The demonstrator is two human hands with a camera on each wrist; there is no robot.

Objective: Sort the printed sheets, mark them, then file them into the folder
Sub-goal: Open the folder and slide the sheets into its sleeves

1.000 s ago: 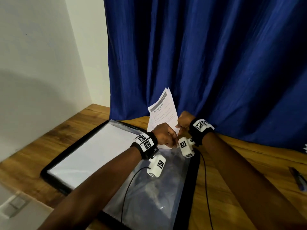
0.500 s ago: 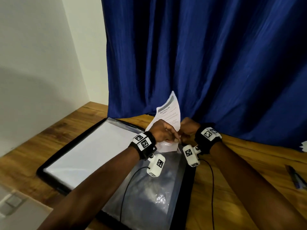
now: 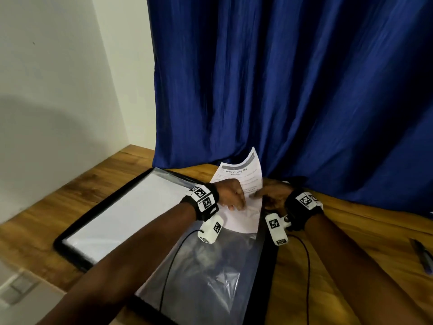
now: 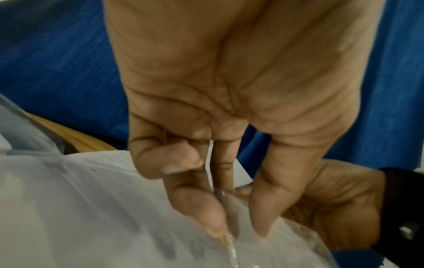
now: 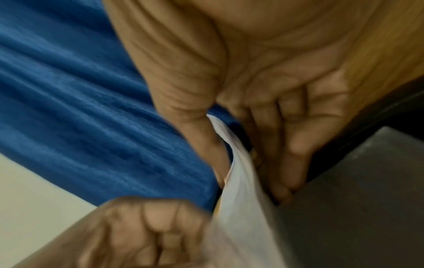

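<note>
One printed sheet (image 3: pixel 243 181), headed "Wipe Drying Mat", sits partway inside a clear plastic sleeve (image 3: pixel 210 266) of the open black folder (image 3: pixel 264 266). Its long axis runs from about 6 o'clock up to 1 o'clock, the heading end tilted up toward the blue curtain (image 3: pixel 293 78), the lower end under the plastic. A second earlier it stood nearly upright and higher above the sleeve mouth; now it leans lower and sits deeper. The left hand (image 3: pixel 230 194) pinches the sleeve's edge between thumb and fingers (image 4: pixel 197 204) at the sheet's 9 o'clock side. The right hand (image 3: pixel 273 198) grips the sheet's 3 o'clock edge, thumb on one face and fingers (image 5: pixel 296 143) on the other. The folder's left page (image 3: pixel 121 214) shows white at 9 o'clock. A pen (image 3: pixel 424 256) lies on the wooden table (image 3: pixel 351 231) at 3 o'clock, well apart.
</note>
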